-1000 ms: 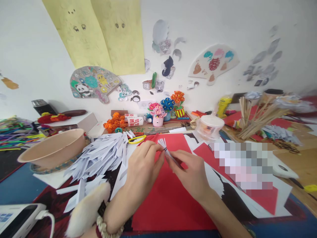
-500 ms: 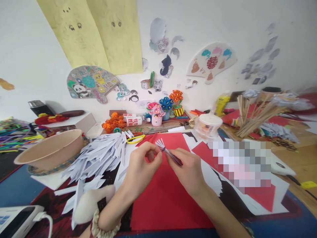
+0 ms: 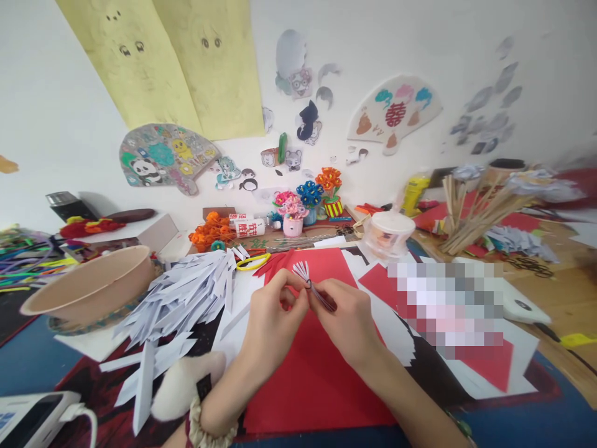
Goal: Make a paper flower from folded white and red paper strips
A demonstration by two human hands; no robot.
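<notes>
Far L: coloured pipe cleaners (image 3: 21,264), piled loosely, w/ a black thermos (image 3: 77,211) lying tilted behind, near the wall. Below, in the front corner, a white device (image 3: 41,417) w/ a cable plugged in its side. Next R, a pale pink basin (image 3: 88,298), on a woven mat. Then a big heap of white paper strips (image 3: 186,292), a few folded ones spilling toward the front edge. Fluffy white thing (image 3: 180,386) just beside the L wrist, which wears a cream scrunchie (image 3: 208,426). Behind the heap, orange craft flowers (image 3: 214,231); just R of the strips, a yellow loop handle (image 3: 254,262).

Centre: L hand (image 3: 275,317) has thumb + forefinger tips together, pinching what looks like the dark band (image 3: 308,284) round a folded paper bundle (image 3: 301,271). Bundle is up in the air btwn both hands, over the red paper (image 3: 317,389), its white end fanned out up-L. R hand (image 3: 345,314) grips the lower part, fingers curled round it. Potted craft flowers (image 3: 291,208) in pink, blue + orange stand behind.

R side: clear lidded tub (image 3: 389,235), more red + white sheets, wooden sticks (image 3: 480,218) w/ pale paper tops, black elastics (image 3: 527,264) on the wood.
</notes>
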